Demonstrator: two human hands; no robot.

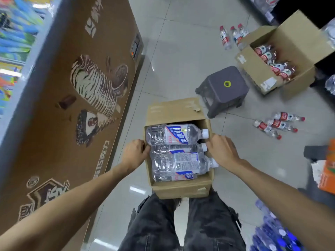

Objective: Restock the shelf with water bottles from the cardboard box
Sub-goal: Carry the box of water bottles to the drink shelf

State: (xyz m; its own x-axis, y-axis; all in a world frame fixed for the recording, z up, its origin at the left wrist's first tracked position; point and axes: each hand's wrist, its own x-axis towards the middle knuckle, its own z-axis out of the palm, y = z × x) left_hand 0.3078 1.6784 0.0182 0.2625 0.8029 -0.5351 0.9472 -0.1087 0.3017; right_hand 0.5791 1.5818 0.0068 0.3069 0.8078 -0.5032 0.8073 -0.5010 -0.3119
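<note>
**Gripping the open box of water bottles by both side walls**

Looking down at the centre of the frame, a person is holding an open cardboard box [178, 187] between both hands, just above their dark-jeaned legs [181, 223]. The left hand [135, 153] is sitting at the box's left wall, its fingers curling over the rim and pinching the cardboard edge; the fingertips are mostly hidden behind the wall. The right hand [222, 150] is clasping the right wall, fingers bent and pressed together over the rim, next to the white caps of the bottles. Large clear water bottles [178, 153] with blue-and-white labels are lying on their sides inside the box, caps pointing right, stacked one on another.

Filling the left of the frame, a brown freezer cabinet [72, 87] printed with ice-cream pictures is standing beside the box. A grey plastic stool [223, 89] is sitting on the tiled floor [174, 42] right of centre. In the upper right, a second open carton [277, 57] is holding small red-labelled bottles, with three more [233, 36] standing just beside it and others [279, 124] lying on the floor at the right.
</note>
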